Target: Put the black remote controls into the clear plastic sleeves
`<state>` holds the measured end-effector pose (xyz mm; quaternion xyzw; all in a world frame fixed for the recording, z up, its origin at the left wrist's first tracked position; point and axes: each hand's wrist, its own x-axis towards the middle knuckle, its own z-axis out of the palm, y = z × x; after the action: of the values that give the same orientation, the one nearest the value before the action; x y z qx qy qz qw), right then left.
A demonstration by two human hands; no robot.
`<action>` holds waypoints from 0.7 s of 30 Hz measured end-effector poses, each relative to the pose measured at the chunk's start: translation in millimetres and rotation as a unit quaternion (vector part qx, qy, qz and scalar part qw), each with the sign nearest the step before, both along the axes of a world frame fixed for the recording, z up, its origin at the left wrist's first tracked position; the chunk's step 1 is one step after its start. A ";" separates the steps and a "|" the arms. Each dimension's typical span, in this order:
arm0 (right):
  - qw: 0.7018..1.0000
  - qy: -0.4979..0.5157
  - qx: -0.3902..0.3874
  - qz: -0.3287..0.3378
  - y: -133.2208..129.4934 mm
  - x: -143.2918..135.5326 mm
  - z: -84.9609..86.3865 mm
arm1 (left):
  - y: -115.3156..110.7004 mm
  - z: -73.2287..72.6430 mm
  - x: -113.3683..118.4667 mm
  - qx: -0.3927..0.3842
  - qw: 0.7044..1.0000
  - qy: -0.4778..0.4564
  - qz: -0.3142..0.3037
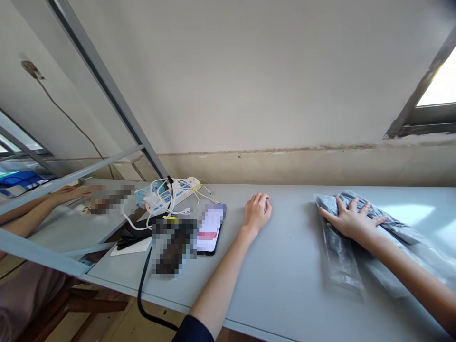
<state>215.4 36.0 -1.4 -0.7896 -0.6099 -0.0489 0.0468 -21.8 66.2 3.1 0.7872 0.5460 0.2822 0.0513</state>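
Note:
My left hand (257, 212) rests on the grey table with its fingers loosely curled together, and I see nothing in it. Over to the right, my right hand (356, 219) lies flat with spread fingers on top of a clear plastic bag (340, 266). Dark, folded contents show through the bag, but I cannot make out their kind. The phone (210, 230), its screen lit, lies on the table left of my left hand, apart from it.
A white power strip (171, 194) with tangled white cables sits by the metal frame post (117, 99). Nearer are a black pouch-like thing (137, 232) and a blurred-out item (174, 249). At the far left, another person's arms (46, 206) rest on the adjoining table.

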 end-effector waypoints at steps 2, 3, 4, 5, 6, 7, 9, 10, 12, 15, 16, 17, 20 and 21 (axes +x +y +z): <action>0.999 0.002 0.007 -0.038 -6.5 0.7 1.4 | -5.8 0.8 4.6 0.002 0.999 0.009 -0.034; 0.999 -0.002 0.008 -0.043 -9.5 -0.1 3.0 | -8.7 0.9 6.5 0.001 0.999 0.014 -0.050; 1.000 -0.009 0.015 -0.026 -12.3 -1.3 5.0 | -11.4 0.9 7.9 0.000 0.998 0.019 -0.066; 1.000 -0.015 0.023 -0.005 -14.8 -2.6 7.2 | -13.9 0.6 9.0 -0.003 0.996 0.025 -0.081; 0.999 -0.018 0.032 0.013 -17.0 -3.9 9.4 | -16.0 0.2 9.6 -0.005 0.995 0.032 -0.093; 0.998 -0.019 0.044 0.027 -19.1 -5.3 11.8 | -17.8 -0.1 9.9 -0.007 0.994 0.038 -0.103; 0.995 -0.021 0.082 0.046 -23.5 -8.8 16.9 | -20.1 -0.6 9.8 -0.009 0.992 0.046 -0.116; 0.993 -0.022 0.106 0.056 -26.0 -11.2 20.0 | -21.0 -0.6 9.7 -0.010 0.992 0.049 -0.119; 0.986 -0.020 0.148 0.073 -32.3 -17.9 27.5 | -22.3 -0.1 9.8 -0.011 0.991 0.051 -0.127; 0.990 0.000 0.131 0.055 -43.7 -32.0 39.4 | -24.8 1.4 11.5 -0.011 0.987 0.054 -0.149; 0.994 0.001 0.107 0.038 -47.3 -37.0 42.2 | -25.8 1.9 12.3 -0.011 0.986 0.055 -0.157; 0.996 -0.005 0.082 0.025 -50.3 -41.7 43.7 | -26.8 2.3 13.1 -0.011 0.985 0.057 -0.165; 0.998 -0.040 0.033 0.034 -54.7 -51.3 38.2 | -28.8 3.2 14.9 -0.017 0.982 0.064 -0.177; 0.997 -0.050 0.031 0.051 -54.5 -52.5 33.2 | -29.0 3.4 15.1 -0.019 0.982 0.066 -0.179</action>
<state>162.9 -18.5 31.8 -0.7521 -0.6492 -0.1048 0.0429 -6.6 37.1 6.5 0.8877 0.4039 0.2061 0.0797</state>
